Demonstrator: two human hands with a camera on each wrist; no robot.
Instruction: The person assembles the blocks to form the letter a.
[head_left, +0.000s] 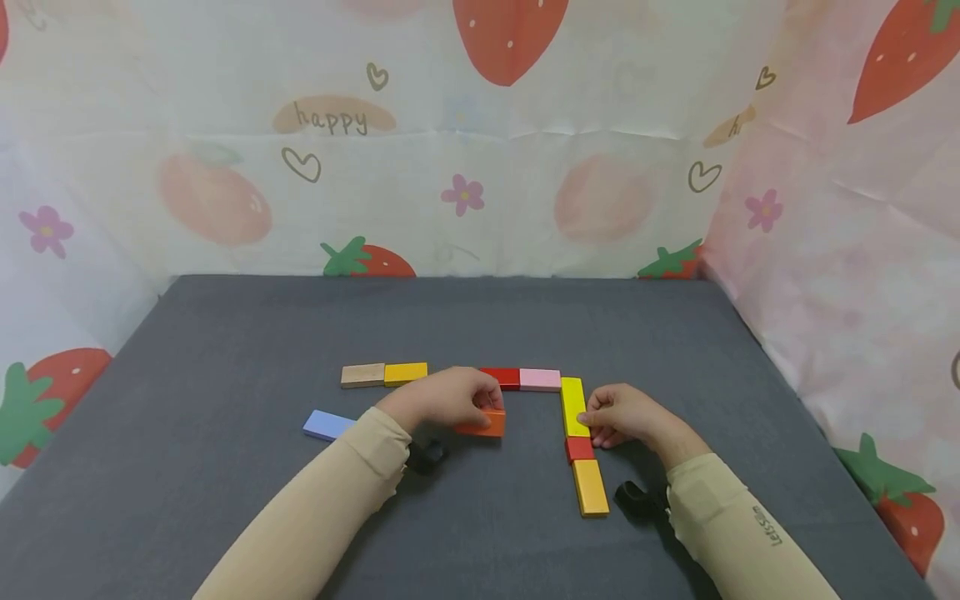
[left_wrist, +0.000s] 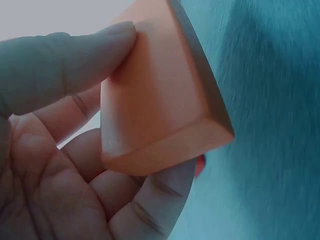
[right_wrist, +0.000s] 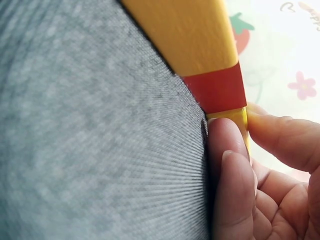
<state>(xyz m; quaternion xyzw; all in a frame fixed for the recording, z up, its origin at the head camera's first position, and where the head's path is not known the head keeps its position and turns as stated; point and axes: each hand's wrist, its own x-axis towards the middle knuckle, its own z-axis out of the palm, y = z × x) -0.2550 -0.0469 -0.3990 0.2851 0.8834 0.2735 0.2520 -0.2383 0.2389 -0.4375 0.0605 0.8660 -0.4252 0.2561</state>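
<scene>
My left hand (head_left: 450, 396) pinches an orange block (head_left: 486, 423) between thumb and fingers, above the grey cloth. In the left wrist view the thumb lies across the broad face of the orange block (left_wrist: 155, 95), with fingers behind it. My right hand (head_left: 633, 421) is at a bright yellow block (head_left: 572, 398), thumb on its top and fingertips against its outer side. A short red block (head_left: 580, 450) and an amber block (head_left: 591, 489) continue that column toward me. In the right wrist view the red block (right_wrist: 217, 90) sits tight between the yellow and amber ones.
Along the back lie a wooden block (head_left: 363, 375), an amber block (head_left: 405, 372), a red block (head_left: 502, 378) and a pink block (head_left: 540, 380); my left hand hides part of this row. A blue block (head_left: 327, 425) is partly behind my left sleeve. Printed curtains border the grey tabletop (head_left: 225, 333).
</scene>
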